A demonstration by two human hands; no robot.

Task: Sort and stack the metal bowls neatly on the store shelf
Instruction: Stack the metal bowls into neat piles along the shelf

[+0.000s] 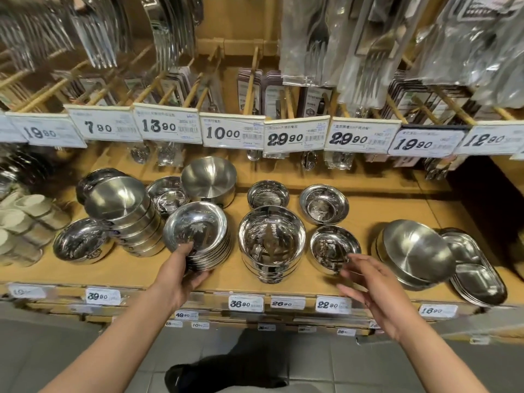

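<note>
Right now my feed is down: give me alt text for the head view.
The left hand grips a stack of shallow metal bowls on the wooden shelf; the right hand reaches open toward a small bowl. More bowl stacks surround them.

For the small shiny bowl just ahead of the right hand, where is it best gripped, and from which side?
Probably at its near rim, coming from the front. The small bowl sits upright and open on the shelf, and the right hand already hovers there, fingers spread. A thumb inside, fingers under the lip should pinch it; the tall bowl stack crowds its left.

Wooden store shelving [368, 219] with white price tags [232, 133] above grey tiled floor [56, 344].
</note>
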